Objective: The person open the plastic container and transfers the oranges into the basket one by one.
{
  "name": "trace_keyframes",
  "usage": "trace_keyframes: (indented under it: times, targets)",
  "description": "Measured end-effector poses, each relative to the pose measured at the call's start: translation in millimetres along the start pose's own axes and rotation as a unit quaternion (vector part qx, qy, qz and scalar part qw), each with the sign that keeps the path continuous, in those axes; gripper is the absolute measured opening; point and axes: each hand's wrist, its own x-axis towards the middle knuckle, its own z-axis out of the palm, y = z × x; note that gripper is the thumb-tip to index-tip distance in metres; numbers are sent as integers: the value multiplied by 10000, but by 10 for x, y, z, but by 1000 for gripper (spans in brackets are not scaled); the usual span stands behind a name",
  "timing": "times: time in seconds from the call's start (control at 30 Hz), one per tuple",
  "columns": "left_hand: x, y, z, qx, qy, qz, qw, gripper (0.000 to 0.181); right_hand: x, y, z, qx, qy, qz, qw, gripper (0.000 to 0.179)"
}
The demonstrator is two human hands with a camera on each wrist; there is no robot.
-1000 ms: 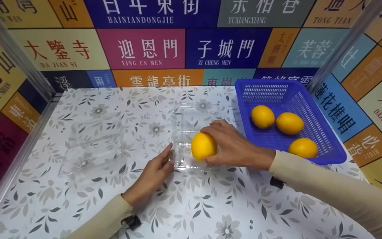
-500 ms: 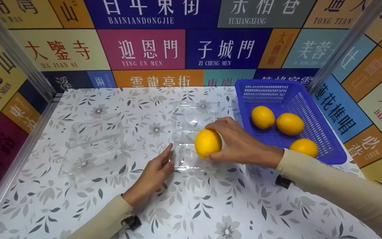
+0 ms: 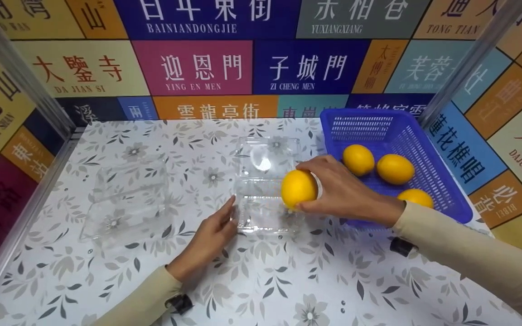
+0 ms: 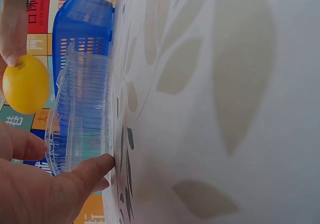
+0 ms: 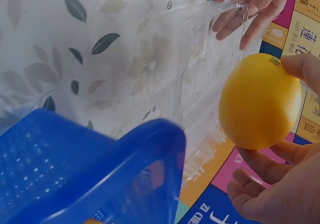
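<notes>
My right hand (image 3: 340, 190) grips a yellow-orange orange (image 3: 298, 189), thumb on one side and fingers on the other. It holds the fruit above the right side of an open clear plastic clamshell box (image 3: 265, 213), as the left wrist view shows. In the right wrist view the orange (image 5: 260, 102) shows its stem end near the thumb. My left hand (image 3: 215, 231) rests at the box's left edge with its fingers extended. In the left wrist view its thumb is low beside the wall of the clear box (image 4: 82, 109).
A blue plastic basket (image 3: 458, 203) with three oranges (image 3: 395, 169) stands at the right, close to the clear box. A second clear box (image 3: 127, 199) lies at the left. A flowered cloth (image 3: 261, 280) covers the table, and sign-printed panels (image 3: 193, 68) surround it.
My right hand has moved to the right and slightly away from me with the orange, from over the box's middle toward the basket. My left hand has stayed in place.
</notes>
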Motion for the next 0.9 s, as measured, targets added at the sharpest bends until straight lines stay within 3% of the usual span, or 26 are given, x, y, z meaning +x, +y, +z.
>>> trace_keyframes:
  times: [0.27, 0.6, 0.9]
  targets:
    - [-15, -2, 3, -285, -19, -157, 9995, 69, -60, 143, -83, 59, -130, 419, 9990, 81]
    - [-3, 2, 5, -6, 10, -129, 9999, 66, -132, 313, -150, -19, -119, 725, 9973, 84]
    - [-1, 10, 9, -65, 52, -179, 9998, 68, -179, 336, -215, -53, -48, 899, 9959, 83]
